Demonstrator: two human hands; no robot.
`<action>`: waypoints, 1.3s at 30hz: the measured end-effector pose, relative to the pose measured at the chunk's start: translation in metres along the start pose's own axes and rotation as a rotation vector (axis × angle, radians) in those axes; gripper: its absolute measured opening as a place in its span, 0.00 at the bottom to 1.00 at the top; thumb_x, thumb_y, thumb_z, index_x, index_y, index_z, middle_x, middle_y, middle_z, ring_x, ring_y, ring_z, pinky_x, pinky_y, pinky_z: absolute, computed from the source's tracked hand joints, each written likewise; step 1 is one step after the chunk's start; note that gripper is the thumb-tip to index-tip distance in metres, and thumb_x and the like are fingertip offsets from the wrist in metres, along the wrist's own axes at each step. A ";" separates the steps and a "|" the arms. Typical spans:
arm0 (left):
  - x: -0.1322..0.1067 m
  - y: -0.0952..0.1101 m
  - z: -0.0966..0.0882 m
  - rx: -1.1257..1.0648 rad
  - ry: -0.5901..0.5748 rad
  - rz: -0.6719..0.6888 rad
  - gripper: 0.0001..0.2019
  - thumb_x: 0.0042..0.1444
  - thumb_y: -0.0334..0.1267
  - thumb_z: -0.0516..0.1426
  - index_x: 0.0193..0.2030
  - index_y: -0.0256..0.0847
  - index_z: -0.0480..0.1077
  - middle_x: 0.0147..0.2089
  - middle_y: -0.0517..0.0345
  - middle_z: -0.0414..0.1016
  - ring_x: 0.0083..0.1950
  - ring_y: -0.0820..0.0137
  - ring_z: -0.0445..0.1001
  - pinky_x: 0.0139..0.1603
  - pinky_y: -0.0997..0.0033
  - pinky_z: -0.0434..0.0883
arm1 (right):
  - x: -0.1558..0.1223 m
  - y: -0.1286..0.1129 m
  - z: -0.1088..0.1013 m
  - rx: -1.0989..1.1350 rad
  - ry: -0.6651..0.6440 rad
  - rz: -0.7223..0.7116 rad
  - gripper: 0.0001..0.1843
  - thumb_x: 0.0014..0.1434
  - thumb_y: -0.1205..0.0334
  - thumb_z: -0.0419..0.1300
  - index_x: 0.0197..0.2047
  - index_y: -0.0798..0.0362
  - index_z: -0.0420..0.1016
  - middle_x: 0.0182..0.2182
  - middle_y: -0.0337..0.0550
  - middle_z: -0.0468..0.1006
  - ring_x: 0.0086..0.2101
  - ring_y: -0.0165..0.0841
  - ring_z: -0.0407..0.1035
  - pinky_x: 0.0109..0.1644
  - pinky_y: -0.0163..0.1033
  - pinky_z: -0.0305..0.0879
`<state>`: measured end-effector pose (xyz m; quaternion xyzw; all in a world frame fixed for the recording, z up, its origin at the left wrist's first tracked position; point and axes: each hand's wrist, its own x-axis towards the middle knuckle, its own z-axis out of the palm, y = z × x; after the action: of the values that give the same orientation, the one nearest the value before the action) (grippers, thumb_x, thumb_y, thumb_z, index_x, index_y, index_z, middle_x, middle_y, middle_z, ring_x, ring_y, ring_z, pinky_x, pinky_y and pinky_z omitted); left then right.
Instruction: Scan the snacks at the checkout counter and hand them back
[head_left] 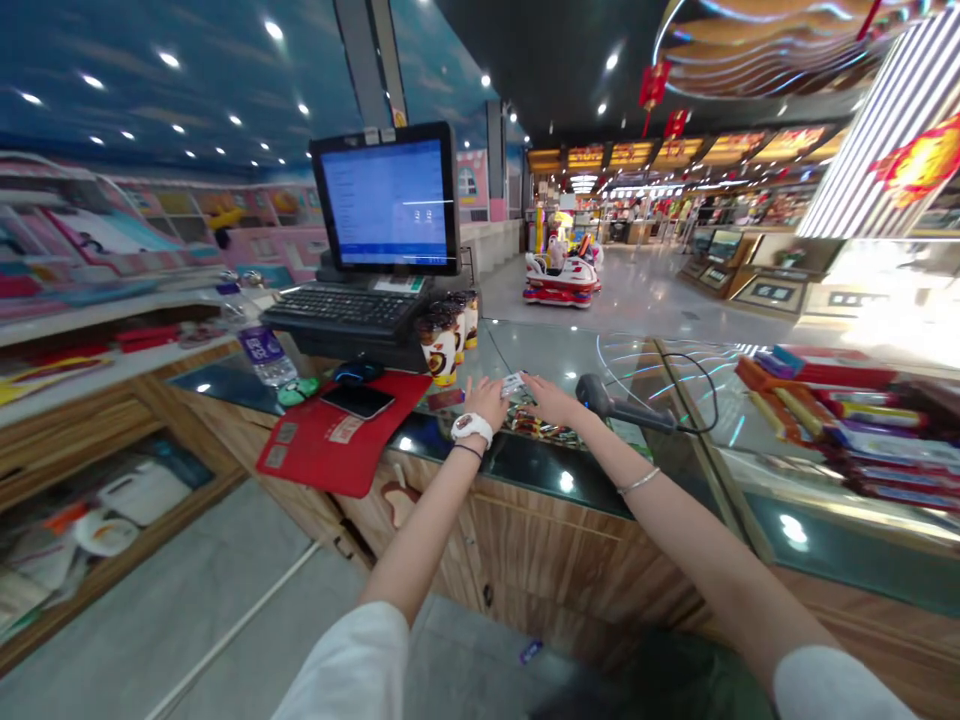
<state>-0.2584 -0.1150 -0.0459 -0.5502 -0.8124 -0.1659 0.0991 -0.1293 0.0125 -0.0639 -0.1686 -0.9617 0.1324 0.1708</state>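
Checkout station seen from the operator's head camera: a wood-fronted, glass-topped cashier desk (525, 540) runs across the view, with a black-framed touchscreen monitor (386, 198) at its far edge, a black keyboard (341, 308) before it, and a red rectangular counter mat (330, 440) at the near left edge. On the mat lies a black smartphone (358, 401), and just beyond it sit a black computer mouse (358, 372) and a clear plastic water bottle (266, 355). A row of paper cups with dark lids (442, 345) stands beside the keyboard. A black handheld barcode scanner (622, 403) rests on the glass to the right, its coiled cable looping behind it. The left hand (486, 400), wearing a white wristwatch (472, 430), and the right hand (544, 400), wearing a thin silver bangle (639, 482), reach together over the glass, neither clenched. The fingertips (525, 384) meet at a small pale card (513, 383) lying between the hands near the desk's middle; whether either hand grips it cannot be told. The hands are thus occupied with this card, and the scanner lies untouched
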 end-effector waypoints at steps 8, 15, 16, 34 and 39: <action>-0.005 0.000 0.001 -0.017 -0.002 0.047 0.16 0.62 0.35 0.54 0.55 0.46 0.75 0.60 0.52 0.76 0.66 0.56 0.67 0.74 0.38 0.47 | -0.010 0.010 0.013 0.040 -0.041 0.033 0.34 0.66 0.57 0.56 0.71 0.62 0.54 0.67 0.64 0.62 0.65 0.50 0.59 0.66 0.58 0.58; -0.002 0.005 -0.003 0.062 0.002 0.063 0.10 0.62 0.35 0.54 0.43 0.45 0.77 0.50 0.53 0.81 0.57 0.60 0.73 0.72 0.48 0.53 | -0.009 0.011 0.013 0.063 0.004 0.011 0.36 0.64 0.59 0.58 0.71 0.61 0.54 0.65 0.64 0.65 0.63 0.47 0.63 0.66 0.54 0.60; -0.002 0.006 -0.004 0.067 -0.006 0.057 0.09 0.61 0.34 0.54 0.43 0.43 0.76 0.49 0.52 0.81 0.56 0.60 0.74 0.71 0.51 0.56 | -0.010 0.011 0.012 0.065 0.019 0.000 0.36 0.63 0.59 0.58 0.71 0.60 0.53 0.65 0.63 0.65 0.63 0.46 0.63 0.66 0.54 0.60; 0.000 0.018 -0.024 -0.011 0.034 0.015 0.10 0.64 0.37 0.56 0.50 0.43 0.73 0.51 0.51 0.80 0.53 0.59 0.76 0.51 0.63 0.71 | -0.011 -0.010 -0.029 0.060 0.298 -0.019 0.33 0.61 0.65 0.57 0.68 0.59 0.59 0.63 0.58 0.68 0.63 0.43 0.62 0.68 0.51 0.58; 0.007 0.023 -0.045 -0.002 0.126 0.107 0.10 0.65 0.38 0.54 0.49 0.42 0.73 0.51 0.51 0.79 0.53 0.59 0.74 0.54 0.60 0.70 | -0.020 -0.004 -0.055 -0.012 0.369 -0.075 0.34 0.59 0.66 0.57 0.68 0.56 0.60 0.65 0.55 0.66 0.64 0.45 0.60 0.68 0.55 0.56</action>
<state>-0.2410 -0.1183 0.0016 -0.5814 -0.7737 -0.1957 0.1582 -0.0919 0.0124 -0.0185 -0.1549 -0.9204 0.0870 0.3482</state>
